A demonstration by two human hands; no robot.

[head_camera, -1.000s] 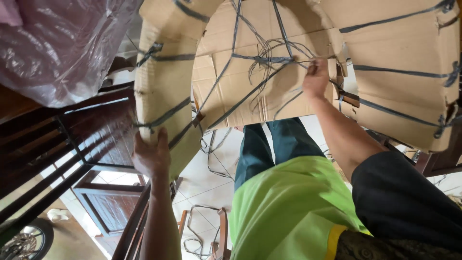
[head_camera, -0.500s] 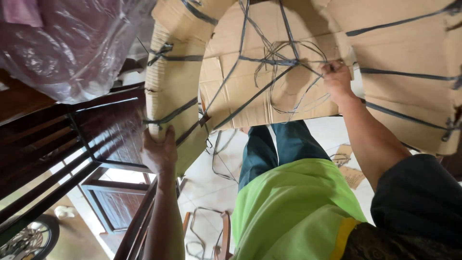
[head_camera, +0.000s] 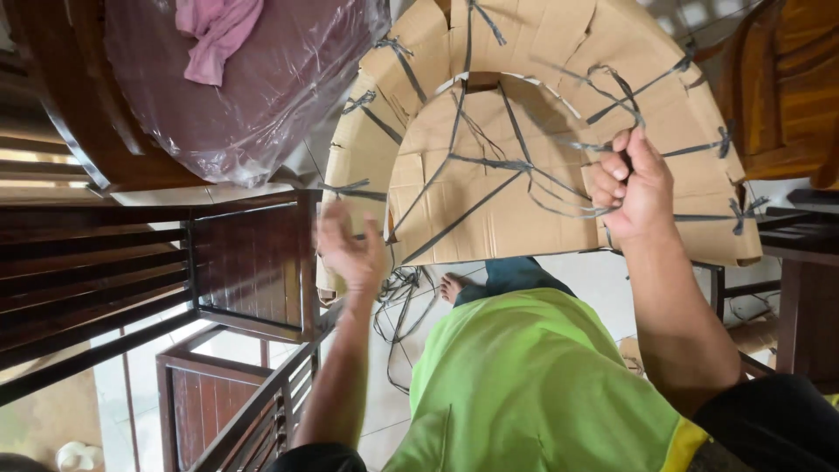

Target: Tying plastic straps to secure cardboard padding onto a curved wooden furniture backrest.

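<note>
The right hand point(head_camera: 636, 188) has its fingers point(head_camera: 612, 166) curled tight round a bunch of thin grey plastic straps point(head_camera: 559, 144) — flat, glossy, crisscrossing an arched wrapping of rough brown cardboard point(head_camera: 542, 105). The left hand point(head_camera: 350, 249), blurred, is spread open and holds nothing, just beside the cardboard's left edge. Beyond — dark slatted wooden furniture point(head_camera: 245, 262) and a round piece under crinkled clear plastic film point(head_camera: 253, 96).

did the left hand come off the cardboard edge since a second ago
Yes. The left hand has lifted off the cardboard wrapping and hangs open beside it, near the dark wooden chair.
</note>
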